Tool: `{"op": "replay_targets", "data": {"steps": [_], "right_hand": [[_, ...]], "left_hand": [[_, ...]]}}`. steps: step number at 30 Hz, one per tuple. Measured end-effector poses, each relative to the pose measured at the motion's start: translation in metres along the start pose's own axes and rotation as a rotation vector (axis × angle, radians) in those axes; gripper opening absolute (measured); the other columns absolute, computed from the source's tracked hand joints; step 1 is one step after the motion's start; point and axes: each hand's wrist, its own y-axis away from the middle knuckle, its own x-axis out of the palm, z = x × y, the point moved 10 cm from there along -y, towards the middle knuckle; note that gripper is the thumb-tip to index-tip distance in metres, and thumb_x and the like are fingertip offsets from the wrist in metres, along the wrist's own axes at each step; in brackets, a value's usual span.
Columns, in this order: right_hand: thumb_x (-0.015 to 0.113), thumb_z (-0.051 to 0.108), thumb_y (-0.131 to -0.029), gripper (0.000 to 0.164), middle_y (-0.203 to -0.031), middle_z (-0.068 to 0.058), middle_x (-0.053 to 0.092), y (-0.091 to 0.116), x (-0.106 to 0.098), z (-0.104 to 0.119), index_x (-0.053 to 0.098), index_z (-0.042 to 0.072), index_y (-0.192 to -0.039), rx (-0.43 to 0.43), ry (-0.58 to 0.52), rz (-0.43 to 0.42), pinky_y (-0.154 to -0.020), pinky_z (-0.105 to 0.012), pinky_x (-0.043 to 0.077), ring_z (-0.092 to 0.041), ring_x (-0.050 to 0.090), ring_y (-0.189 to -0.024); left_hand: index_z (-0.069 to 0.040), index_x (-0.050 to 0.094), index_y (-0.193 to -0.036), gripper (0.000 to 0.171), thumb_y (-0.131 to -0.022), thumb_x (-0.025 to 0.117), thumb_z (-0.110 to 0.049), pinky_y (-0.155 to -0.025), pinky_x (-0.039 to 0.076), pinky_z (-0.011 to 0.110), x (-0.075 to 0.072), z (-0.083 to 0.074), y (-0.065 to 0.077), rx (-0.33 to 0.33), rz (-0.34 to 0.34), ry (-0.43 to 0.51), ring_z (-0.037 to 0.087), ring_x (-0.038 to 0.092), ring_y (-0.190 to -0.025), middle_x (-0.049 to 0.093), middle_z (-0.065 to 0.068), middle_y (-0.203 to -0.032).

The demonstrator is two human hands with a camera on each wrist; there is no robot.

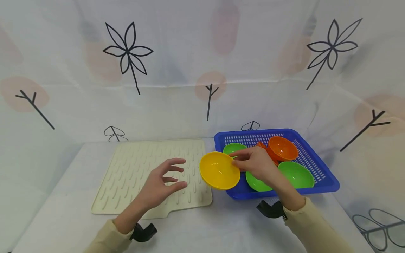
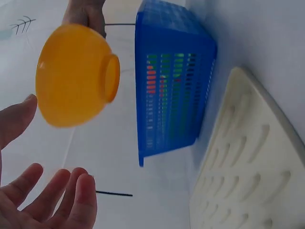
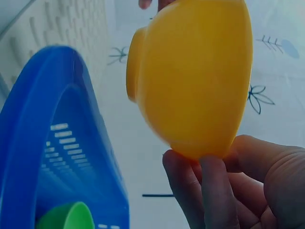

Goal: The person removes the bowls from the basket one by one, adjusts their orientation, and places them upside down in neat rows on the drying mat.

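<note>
A yellow bowl (image 1: 219, 171) is held up by my right hand (image 1: 257, 165), whose thumb and fingers pinch its right rim. It hangs between the basket's left side and the pale mat, its inside tilted toward the head view. My left hand (image 1: 162, 182) is over the mat with fingers spread and nothing in them, a short gap left of the bowl. The left wrist view shows the bowl's underside and foot ring (image 2: 112, 78) near the left thumb. In the right wrist view the right fingertips (image 3: 217, 186) press the bowl's outer wall.
A blue perforated basket (image 1: 319, 175) stands at the right, with green bowls (image 1: 295, 174) and orange bowls (image 1: 282, 149) inside. The cream ridged mat (image 1: 126, 175) lies on the white-covered table (image 1: 218, 228) at left. A patterned cloth (image 1: 177, 70) hangs behind.
</note>
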Motion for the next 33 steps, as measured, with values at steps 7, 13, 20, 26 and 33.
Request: {"op": "replay_targets", "data": {"steps": [7, 13, 20, 26, 33], "right_hand": [[0.073, 0.011, -0.090, 0.024, -0.095, -0.009, 0.073, -0.006, 0.017, 0.004, 0.075, 0.004, -0.113, -0.002, -0.024, -0.015, -0.068, -0.031, 0.061, -0.019, 0.071, -0.078], [0.074, 0.010, -0.089, 0.022, -0.096, -0.009, 0.073, -0.009, 0.027, 0.006, 0.076, 0.005, -0.111, 0.022, -0.061, -0.030, -0.068, -0.032, 0.061, -0.020, 0.072, -0.080], [0.075, 0.008, -0.089, 0.022, -0.096, -0.008, 0.073, -0.011, 0.031, 0.006, 0.076, 0.005, -0.110, 0.037, -0.039, -0.053, -0.071, -0.034, 0.061, -0.020, 0.071, -0.081], [0.075, 0.006, -0.089, 0.023, -0.101, -0.010, 0.073, -0.010, 0.033, 0.009, 0.075, 0.004, -0.112, 0.008, -0.046, -0.077, -0.073, -0.032, 0.060, -0.022, 0.071, -0.087], [0.075, 0.005, -0.089, 0.026, -0.105, -0.007, 0.073, -0.006, 0.038, 0.009, 0.074, 0.006, -0.115, -0.030, -0.068, -0.104, -0.076, -0.032, 0.060, -0.023, 0.070, -0.094]], "left_hand": [[-0.031, 0.040, -0.150, 0.084, -0.079, 0.086, -0.030, -0.096, 0.052, 0.047, 0.028, -0.004, -0.008, -0.048, 0.052, 0.062, 0.025, 0.049, -0.129, 0.041, -0.006, -0.151], [-0.021, 0.038, -0.152, 0.088, -0.079, 0.086, -0.033, -0.098, 0.050, 0.052, 0.039, 0.000, -0.009, -0.086, 0.070, 0.107, 0.024, 0.047, -0.129, 0.044, -0.002, -0.149], [-0.017, 0.038, -0.152, 0.090, -0.078, 0.087, -0.033, -0.097, 0.051, 0.049, 0.042, 0.003, -0.009, -0.123, 0.044, 0.109, 0.025, 0.048, -0.126, 0.048, 0.000, -0.145], [-0.017, 0.038, -0.152, 0.093, -0.076, 0.089, -0.029, -0.098, 0.050, 0.050, 0.040, 0.005, -0.009, -0.122, 0.031, 0.110, 0.023, 0.047, -0.128, 0.048, -0.001, -0.145], [-0.025, 0.040, -0.150, 0.093, -0.073, 0.091, -0.025, -0.095, 0.051, 0.044, 0.033, -0.001, -0.012, 0.003, 0.057, 0.075, 0.020, 0.045, -0.130, 0.047, -0.008, -0.145]]}}
